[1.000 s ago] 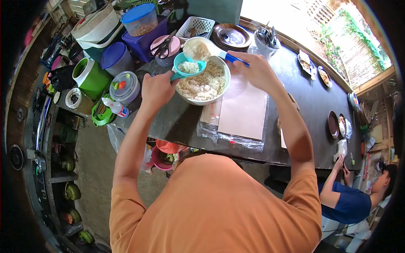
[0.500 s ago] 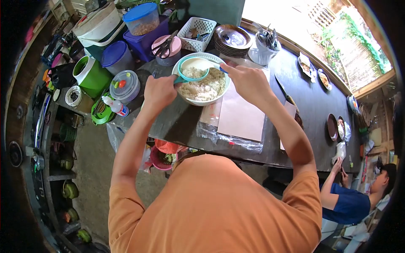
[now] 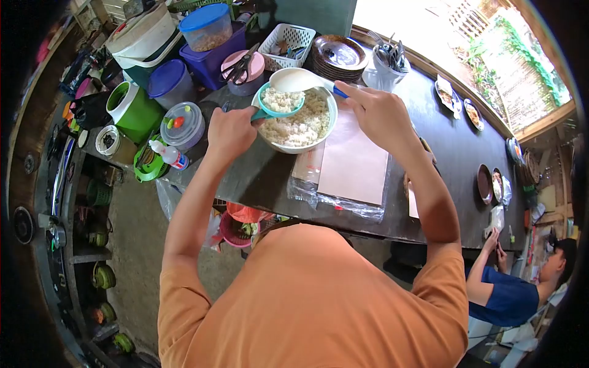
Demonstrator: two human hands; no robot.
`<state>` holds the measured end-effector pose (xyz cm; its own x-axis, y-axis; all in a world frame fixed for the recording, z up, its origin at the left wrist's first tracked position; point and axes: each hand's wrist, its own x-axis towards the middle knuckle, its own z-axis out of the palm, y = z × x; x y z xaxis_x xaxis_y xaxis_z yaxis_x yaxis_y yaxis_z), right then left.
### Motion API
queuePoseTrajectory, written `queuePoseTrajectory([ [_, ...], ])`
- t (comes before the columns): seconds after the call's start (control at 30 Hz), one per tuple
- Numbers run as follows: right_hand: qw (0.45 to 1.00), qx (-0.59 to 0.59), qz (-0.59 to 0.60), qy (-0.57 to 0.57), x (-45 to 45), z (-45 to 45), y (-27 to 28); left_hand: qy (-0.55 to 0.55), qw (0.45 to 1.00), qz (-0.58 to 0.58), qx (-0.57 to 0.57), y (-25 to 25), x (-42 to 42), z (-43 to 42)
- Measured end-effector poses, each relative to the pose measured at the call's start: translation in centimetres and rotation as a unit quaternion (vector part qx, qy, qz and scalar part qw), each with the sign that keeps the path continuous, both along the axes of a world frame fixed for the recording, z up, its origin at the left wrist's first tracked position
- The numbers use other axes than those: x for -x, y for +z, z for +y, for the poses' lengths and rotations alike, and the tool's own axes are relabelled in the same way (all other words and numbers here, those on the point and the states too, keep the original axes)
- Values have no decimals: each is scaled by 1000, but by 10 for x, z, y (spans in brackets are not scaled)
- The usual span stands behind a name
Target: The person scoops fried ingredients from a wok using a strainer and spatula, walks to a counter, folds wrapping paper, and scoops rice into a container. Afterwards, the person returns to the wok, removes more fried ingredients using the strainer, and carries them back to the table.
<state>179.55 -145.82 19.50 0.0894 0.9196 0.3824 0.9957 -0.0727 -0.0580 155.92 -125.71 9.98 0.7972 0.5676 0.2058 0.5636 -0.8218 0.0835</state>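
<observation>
My left hand (image 3: 230,134) is closed on the handle of a teal cup (image 3: 281,110), which holds white rice above the left part of a white bowl (image 3: 333,116). More rice (image 3: 300,126) lies in the bowl. My right hand (image 3: 379,116) grips the blue handle of a white rice scoop (image 3: 296,80). The scoop's head is over the back rim of the cup, and no rice shows on its visible face. Sheets of brown paper (image 3: 353,168) in clear plastic lie beside the bowl, below my right hand.
Behind the bowl are a white basket (image 3: 286,48), stacked brown plates (image 3: 338,58) and a cutlery tub (image 3: 385,70). Lidded containers, scissors and a spray bottle (image 3: 169,154) stand at left. Small plates of food line the far right edge. A person in blue (image 3: 506,294) sits at lower right.
The scoop tipped its rice down into the cup, then rose back to the cup's rear rim. The cup now looks fuller. My left hand has barely moved.
</observation>
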Motion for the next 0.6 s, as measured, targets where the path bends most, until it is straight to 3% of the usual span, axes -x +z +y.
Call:
queuePoseTrajectory([
  [0.1, 998, 51, -37, -10, 6, 0, -17, 3, 1000, -29, 6, 3, -1, -2],
  [0.23, 999, 32, -43, -1, 3, 3, -12, 10, 1000, -20, -9, 4, 0, -5],
  [0.37, 996, 23, 21, -80, -12, 6, 0, 30, 998, -46, 3, -6, 4, 1],
  [0.53, 980, 125, -96, -120, -20, 24, -55, 27, 999, -34, 30, -13, -1, 4],
  [0.6, 983, 126, -86, -98, -11, 27, -73, 25, 998, -45, 33, -15, -1, 5],
])
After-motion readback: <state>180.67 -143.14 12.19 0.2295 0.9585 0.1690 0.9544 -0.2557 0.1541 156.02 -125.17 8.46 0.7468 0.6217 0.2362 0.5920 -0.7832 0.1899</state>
